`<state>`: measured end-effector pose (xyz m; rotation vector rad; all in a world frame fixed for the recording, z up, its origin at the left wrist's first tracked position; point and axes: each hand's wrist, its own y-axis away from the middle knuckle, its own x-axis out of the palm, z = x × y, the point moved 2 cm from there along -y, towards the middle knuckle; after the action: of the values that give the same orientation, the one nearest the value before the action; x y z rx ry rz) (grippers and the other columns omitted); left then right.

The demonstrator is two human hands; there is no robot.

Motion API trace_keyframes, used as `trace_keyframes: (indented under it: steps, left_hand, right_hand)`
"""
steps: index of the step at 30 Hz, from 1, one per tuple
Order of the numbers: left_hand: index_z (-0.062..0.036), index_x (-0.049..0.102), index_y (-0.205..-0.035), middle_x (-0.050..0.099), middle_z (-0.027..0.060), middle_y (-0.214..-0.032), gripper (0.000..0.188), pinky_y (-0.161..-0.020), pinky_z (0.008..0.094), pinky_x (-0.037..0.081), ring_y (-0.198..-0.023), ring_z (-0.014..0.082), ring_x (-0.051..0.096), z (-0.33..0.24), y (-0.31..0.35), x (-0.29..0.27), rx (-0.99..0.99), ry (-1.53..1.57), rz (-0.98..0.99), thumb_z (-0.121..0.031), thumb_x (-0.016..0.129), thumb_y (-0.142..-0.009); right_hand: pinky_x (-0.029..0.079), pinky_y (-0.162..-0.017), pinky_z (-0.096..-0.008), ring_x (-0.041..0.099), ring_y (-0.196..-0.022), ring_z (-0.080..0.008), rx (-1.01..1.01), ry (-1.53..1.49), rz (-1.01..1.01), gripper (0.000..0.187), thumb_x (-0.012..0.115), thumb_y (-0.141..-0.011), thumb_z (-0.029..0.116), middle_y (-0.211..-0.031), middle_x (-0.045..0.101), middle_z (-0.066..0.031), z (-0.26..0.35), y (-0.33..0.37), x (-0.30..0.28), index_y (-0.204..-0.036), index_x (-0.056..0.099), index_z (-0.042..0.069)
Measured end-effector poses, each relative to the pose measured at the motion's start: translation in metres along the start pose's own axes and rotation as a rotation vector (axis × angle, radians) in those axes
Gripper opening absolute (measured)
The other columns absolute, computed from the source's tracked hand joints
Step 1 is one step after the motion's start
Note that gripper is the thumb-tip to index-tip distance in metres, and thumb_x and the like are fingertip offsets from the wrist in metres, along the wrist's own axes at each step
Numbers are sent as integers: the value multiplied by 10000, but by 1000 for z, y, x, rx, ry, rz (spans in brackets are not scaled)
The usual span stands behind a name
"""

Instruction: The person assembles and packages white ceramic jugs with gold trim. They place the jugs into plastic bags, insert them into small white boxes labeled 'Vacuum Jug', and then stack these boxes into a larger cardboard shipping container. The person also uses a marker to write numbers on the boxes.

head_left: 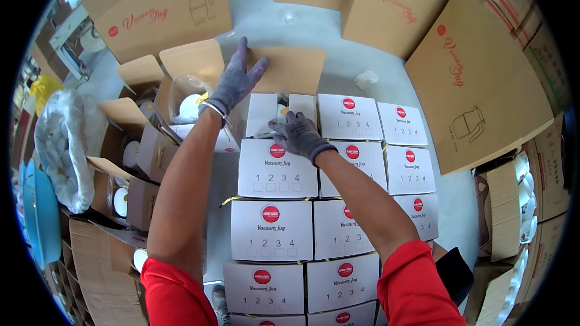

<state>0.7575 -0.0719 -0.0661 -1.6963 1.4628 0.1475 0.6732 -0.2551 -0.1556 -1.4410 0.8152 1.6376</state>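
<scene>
Both my hands wear grey gloves. My left hand (234,86) is open beside the left edge of a raised brown lid flap (287,69), thumb and finger spread. That flap belongs to an open white carton (261,110), whose two side flaps are folded inward with a gap between them. Through the gap shows part of a white item (282,110) with a yellow tag. My right hand (299,136) rests at the carton's near edge, fingers spread over its flaps. Closed white jug cartons (277,172) stand in rows in front of it.
At left stand open cartons with white-topped items in plastic bags (190,105), a large clear plastic sack (63,151) and a blue basin (39,214). Big brown cartons (477,84) line the back and right. Crumpled plastic (365,79) lies on the grey surface behind the rows.
</scene>
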Motion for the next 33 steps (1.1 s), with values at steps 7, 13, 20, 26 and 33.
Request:
trace_keyframes:
  steps: [7, 13, 20, 26, 33]
  left_hand:
    - [-71, 653, -1171, 688, 155, -900, 322, -929, 346, 473, -1086, 275, 620, 12, 98, -6, -16, -302, 474, -270, 597, -924]
    - [-52, 546, -1284, 605, 183, -1185, 404, -937, 415, 462, -1109, 361, 579, 45, 136, 24, 22, -5, 339, -243, 574, -929]
    - [-54, 515, -1259, 612, 159, -1080, 372, -945, 426, 444, -1010, 327, 605, 26, 138, 29, 150, -557, 357, -266, 487, -954]
    - [-25, 527, -1239, 626, 146, -1006, 361, -920, 431, 458, -951, 292, 628, 21, 150, 35, 203, -771, 410, -149, 484, -903]
    - [24, 520, -1245, 641, 165, -974, 390, -866, 401, 476, -913, 297, 637, 9, 137, 29, 239, -894, 490, -132, 483, -889]
  right_hand:
    - [511, -876, -321, 605, -995, -191, 519, -1845, -210, 237, 508, -906, 115, -1072, 610, -92, -45, 45, -4, -1088, 584, -16]
    - [512, -865, -335, 616, -974, -228, 415, -1470, -262, 377, 599, -909, 166, -1098, 616, -141, -49, 67, -33, -1254, 560, 21]
    - [509, -726, -387, 633, -838, -263, 97, 30, -310, 333, 639, -885, 318, -888, 651, -101, -54, 61, -21, -1152, 634, 121]
    - [524, -702, -358, 657, -841, -189, 134, 359, -133, 327, 553, -927, 356, -895, 663, -51, -42, 63, -3, -1188, 573, 161]
    - [521, -705, -348, 660, -802, -202, 145, 299, -121, 309, 550, -914, 286, -857, 659, -42, -40, 60, -9, -1190, 576, 149]
